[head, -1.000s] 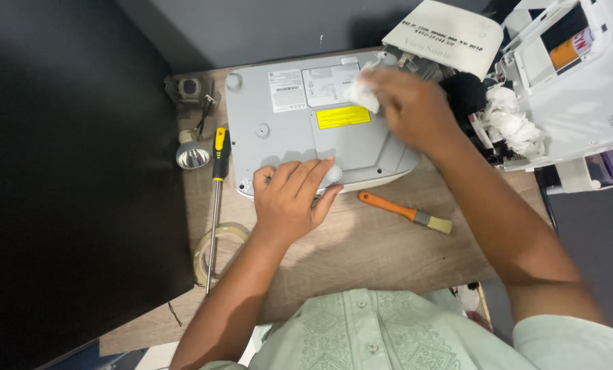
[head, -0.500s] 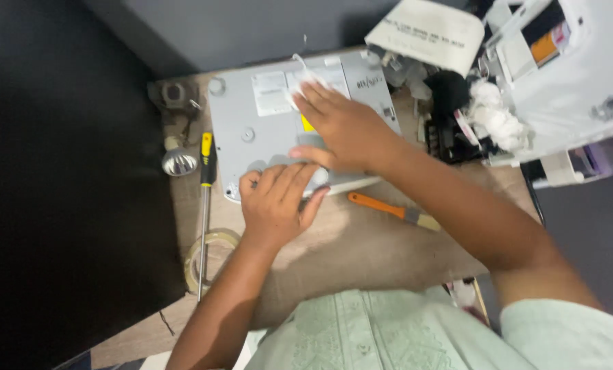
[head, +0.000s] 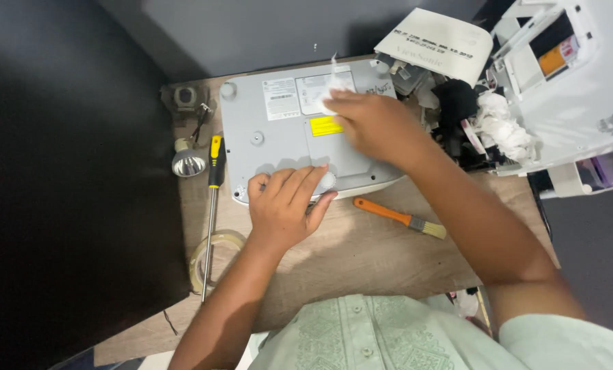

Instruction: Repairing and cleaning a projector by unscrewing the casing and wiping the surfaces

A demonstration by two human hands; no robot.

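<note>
Nearest the camera is the person's pale green embroidered shirt (head: 361,336), and both forearms reach away from it over the wooden bench (head: 361,260). The left hand (head: 286,205) lies flat, fingers spread and released, pressing on the near edge of the grey projector (head: 279,137), which rests underside up on the bench; the hand grasps nothing. Just right of that hand, on the bare wood, lies a small brush with an orange handle (head: 399,217), clear of the projector's edge. To the left, a roll of clear tape (head: 214,260) lies flat, and a long screwdriver with a yellow and black handle (head: 214,199) runs along the projector's left side, its shaft crossing the roll. Beside the screwdriver handle sits a shiny lamp reflector (head: 188,163).

Farther out, the right hand (head: 375,127) is on the projector's base near the yellow label (head: 325,126), its grip clenched on what looks like a white tissue (head: 334,85), though motion blur leaves that uncertain. Beyond the far right corner sit a white booklet (head: 435,44), a heap of black and white crumpled material (head: 481,120) and a white opened housing (head: 573,89).
</note>
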